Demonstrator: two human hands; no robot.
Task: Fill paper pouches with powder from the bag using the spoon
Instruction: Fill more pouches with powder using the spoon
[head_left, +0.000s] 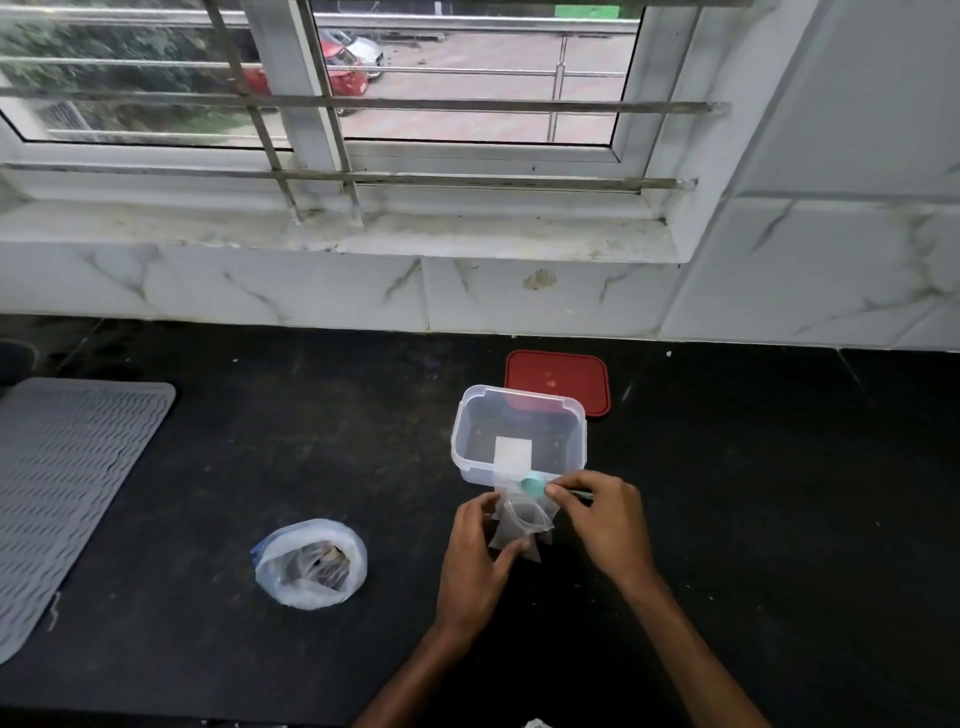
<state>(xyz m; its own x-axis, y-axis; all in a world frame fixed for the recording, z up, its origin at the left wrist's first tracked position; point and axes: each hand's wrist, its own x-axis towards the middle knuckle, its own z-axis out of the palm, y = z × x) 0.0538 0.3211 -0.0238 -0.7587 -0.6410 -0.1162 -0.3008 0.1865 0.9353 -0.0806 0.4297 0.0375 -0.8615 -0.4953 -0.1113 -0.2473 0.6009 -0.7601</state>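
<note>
My left hand (475, 561) pinches a small translucent paper pouch (519, 525) and holds it up just in front of a clear plastic container (465, 431). My right hand (602, 519) grips a small teal spoon (532, 486), whose bowl sits at the pouch's top edge. A white slip of paper lies on the bottom of the container. A rolled-down plastic bag (310, 564) with dark powder stands on the black counter to the left, apart from both hands.
A red lid (558, 379) lies flat behind the container. A grey ribbed mat (67, 493) covers the counter's left end. A white marble wall and a barred window rise at the back of the counter (779, 493).
</note>
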